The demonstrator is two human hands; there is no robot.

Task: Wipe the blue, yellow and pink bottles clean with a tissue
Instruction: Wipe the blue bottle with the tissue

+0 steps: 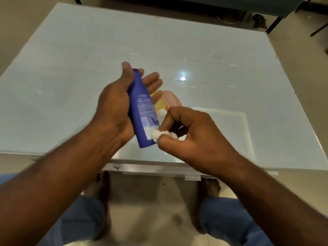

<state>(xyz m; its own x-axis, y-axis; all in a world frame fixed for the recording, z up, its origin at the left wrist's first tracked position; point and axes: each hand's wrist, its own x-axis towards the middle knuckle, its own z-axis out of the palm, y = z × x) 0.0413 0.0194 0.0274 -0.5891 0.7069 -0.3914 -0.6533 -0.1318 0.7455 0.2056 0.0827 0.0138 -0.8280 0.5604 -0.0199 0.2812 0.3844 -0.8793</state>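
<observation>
Two bare hands work above a pale, glossy glass-topped table point(213, 50), seen from the person's own head. The left hand point(113, 107) grips a tall blue plastic bottle point(142, 110) with white printed text on its face, thumb along its near side and the four fingers point(152, 82) loosely spread behind it, tips reaching past the bottle's upper end. The right hand point(193, 132) has its fingers curled tight, pinching a small crumpled white tissue point(157, 135) against the bottle's lower end, just beside the left palm. Two more bottles lie on the table just beyond the right knuckles and under the left fingertips: one yellow plastic bottle point(159, 104) with a white cap, largely hidden by the blue bottle, and one rounded pink plastic bottle point(172, 98) touching its far side. That makes three bottles and one tissue. Beneath the table's near edge, two bare feet and two blue trouser legs point(230, 219) rest on a beige tiled floor point(152, 210). Dark furniture legs point(273, 25) stand at the far right, well apart from both hands.
</observation>
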